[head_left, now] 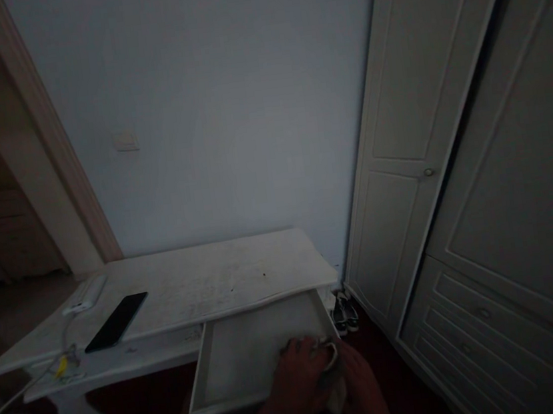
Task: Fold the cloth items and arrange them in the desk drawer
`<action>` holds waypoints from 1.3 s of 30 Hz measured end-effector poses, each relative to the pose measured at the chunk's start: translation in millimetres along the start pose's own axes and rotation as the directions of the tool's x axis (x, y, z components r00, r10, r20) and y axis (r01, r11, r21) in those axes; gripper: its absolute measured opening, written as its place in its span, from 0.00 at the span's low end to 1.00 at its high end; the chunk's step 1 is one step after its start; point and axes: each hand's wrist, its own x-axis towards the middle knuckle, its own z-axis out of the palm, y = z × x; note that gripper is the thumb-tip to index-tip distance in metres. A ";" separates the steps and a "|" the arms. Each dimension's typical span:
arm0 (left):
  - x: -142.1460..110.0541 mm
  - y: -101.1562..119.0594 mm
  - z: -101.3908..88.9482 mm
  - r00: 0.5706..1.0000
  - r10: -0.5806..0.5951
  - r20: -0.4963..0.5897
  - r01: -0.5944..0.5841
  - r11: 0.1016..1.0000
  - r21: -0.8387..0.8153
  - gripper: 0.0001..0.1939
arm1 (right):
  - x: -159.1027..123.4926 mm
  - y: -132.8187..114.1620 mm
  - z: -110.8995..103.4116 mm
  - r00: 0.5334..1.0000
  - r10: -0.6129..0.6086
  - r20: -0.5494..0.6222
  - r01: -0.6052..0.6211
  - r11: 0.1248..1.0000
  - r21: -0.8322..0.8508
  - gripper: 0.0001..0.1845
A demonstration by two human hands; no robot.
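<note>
A white desk [205,279] stands against the wall with its right drawer [247,358] pulled open. Both my hands are at the drawer's front right corner. My left hand [300,375] is curled over a small pale thing [329,355] inside the drawer; the light is too dim to name it. My right hand [361,378] lies close beside it at the drawer's right edge, fingers bent and partly hidden behind the left hand.
A black phone [116,320] and a white power strip [85,294] lie on the desk's left part, with cables [62,367] hanging off the edge. A white wardrobe [483,208] fills the right side. Shoes [344,309] sit on the floor between desk and wardrobe.
</note>
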 end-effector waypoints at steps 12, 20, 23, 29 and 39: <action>-101.5 -141.3 -55.7 0.891 -0.453 -0.021 0.451 0.881 0.145 0.31 | 2.4 -11.1 -4.4 0.992 0.115 0.052 -0.114 0.993 -0.028 0.27; -30.7 -55.7 -30.3 0.972 -0.232 0.043 0.232 0.973 0.001 0.33 | 8.7 -16.7 -11.1 0.991 0.123 0.058 -0.124 0.992 0.001 0.23; -5.2 -21.1 -6.0 0.994 -0.111 -0.004 0.111 0.993 -0.042 0.37 | 9.2 -16.7 -9.6 0.992 0.116 0.041 -0.115 0.993 -0.016 0.25; -14.7 -17.2 -0.8 0.984 -0.179 -0.019 0.178 0.984 -0.030 0.40 | 6.5 -13.4 -8.0 0.996 0.083 0.043 -0.082 0.996 -0.019 0.25; -93.2 -114.5 -46.5 0.875 -0.484 -0.026 0.464 0.821 0.333 0.33 | 8.6 -19.2 -7.6 0.992 0.125 0.028 -0.126 0.992 0.034 0.22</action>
